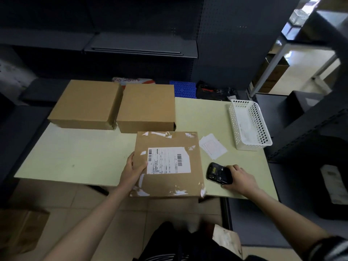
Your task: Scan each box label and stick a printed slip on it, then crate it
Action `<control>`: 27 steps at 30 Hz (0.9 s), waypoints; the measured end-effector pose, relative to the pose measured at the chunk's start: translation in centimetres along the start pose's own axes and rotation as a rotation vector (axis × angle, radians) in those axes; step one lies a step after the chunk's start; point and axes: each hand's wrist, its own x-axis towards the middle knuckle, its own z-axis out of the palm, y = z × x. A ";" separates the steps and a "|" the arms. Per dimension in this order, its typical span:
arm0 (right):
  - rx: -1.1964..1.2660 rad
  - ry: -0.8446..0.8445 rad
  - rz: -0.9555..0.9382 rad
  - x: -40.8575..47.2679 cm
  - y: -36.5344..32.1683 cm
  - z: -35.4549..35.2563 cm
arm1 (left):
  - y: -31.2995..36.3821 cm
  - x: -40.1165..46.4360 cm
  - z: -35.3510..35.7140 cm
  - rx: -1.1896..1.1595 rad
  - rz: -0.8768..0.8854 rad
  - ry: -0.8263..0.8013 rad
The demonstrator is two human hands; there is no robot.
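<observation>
Flat brown cardboard box (167, 164) sits lower centre of frame, near edge overhanging the pale green table (79, 153). Left hand (134, 169) grips its left edge, thumb on top, likely steadying it label-up. Right hand (240, 178) curls around the black handheld scanner (219, 173) lying just right of the box. White barcode label (168, 160) faces up; glossy tape patches at corners.
</observation>
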 end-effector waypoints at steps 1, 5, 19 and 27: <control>0.019 -0.003 -0.002 0.0 0.1 0.1 | 0.0 0.0 0.2 0.076 0.032 0.042; 0.149 0.057 0.001 0.4 0.5 -0.5 | 0.9 0.0 1.1 0.434 0.177 0.174; 0.280 0.148 0.063 8.7 -1.7 -3.5 | -0.4 -0.6 3.0 0.623 0.242 0.274; 0.114 0.090 -0.029 11.1 -1.4 -2.7 | -0.1 0.0 3.6 0.604 0.205 0.291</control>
